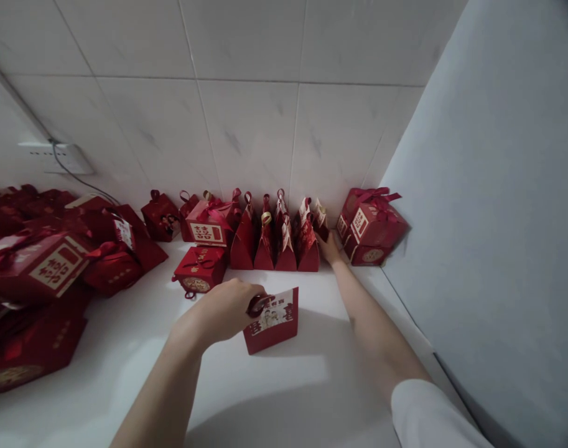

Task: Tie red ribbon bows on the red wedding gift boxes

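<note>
Faces a white counter (pixel 311 386) crowded along the tiled wall (pixel 246 124): a heap of red boxes (pixel 36 274) at left, two stacked boxes (pixel 370 227) in the right corner, about six pointed bags (pixel 274 239) in a row between, one small box (pixel 200 270) in front. Grips a flat red bag (pixel 277 325) mid-counter by its top in the left hand (pixel 223 311); touches the row's end bag (pixel 319 221) with the right hand (pixel 329 247), grip unclear.

Matt red card gift box (pixel 274 323), satin ribbon (pixel 377 198), on a smooth white counter (pixel 274 386) against glossy marbled tiles (pixel 251 124).

囍 on the labels of ribboned box (pixel 204 231), big left box (pixel 55 267) and corner box (pixel 361 223); lettering on held pouch (pixel 278 325) blurred.
</note>
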Action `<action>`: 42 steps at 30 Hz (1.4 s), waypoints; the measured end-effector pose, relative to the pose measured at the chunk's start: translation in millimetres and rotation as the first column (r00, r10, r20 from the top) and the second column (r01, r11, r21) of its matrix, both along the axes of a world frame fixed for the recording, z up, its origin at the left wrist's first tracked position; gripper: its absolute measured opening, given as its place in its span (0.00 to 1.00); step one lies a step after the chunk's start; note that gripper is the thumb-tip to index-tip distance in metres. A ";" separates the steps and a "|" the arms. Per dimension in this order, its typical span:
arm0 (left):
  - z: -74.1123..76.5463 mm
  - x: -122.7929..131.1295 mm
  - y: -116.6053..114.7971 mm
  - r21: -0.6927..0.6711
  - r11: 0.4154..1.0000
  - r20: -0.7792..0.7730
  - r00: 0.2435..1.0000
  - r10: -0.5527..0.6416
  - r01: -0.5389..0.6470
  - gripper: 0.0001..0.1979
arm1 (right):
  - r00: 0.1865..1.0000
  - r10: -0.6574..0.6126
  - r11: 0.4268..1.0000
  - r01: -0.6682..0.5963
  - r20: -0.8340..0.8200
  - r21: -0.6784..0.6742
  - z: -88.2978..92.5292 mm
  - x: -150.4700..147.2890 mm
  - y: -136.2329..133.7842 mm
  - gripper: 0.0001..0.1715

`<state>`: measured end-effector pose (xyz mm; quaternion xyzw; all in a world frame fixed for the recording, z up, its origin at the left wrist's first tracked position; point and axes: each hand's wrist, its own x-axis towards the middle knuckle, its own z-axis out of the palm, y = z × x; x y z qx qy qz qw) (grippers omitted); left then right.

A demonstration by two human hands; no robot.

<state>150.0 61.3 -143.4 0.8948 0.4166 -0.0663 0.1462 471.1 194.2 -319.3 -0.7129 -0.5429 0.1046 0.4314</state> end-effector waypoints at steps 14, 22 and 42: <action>7.4 -4.4 4.8 -0.056 0.998 0.002 1.000 0.022 -0.022 0.06 | 0.968 -0.185 0.978 0.199 -0.171 0.070 62.5 -12.1 -28.4 0.30; 13.8 -12.1 19.3 -0.129 0.991 0.341 0.940 0.006 0.040 0.12 | 0.716 0.676 0.737 -0.659 -0.173 0.152 157.7 -82.2 -128.9 0.19; -11.5 3.0 27.4 -0.090 0.996 0.359 0.933 0.008 0.026 0.10 | 0.707 0.706 0.706 -0.706 0.022 0.057 152.0 -117.4 -155.2 0.16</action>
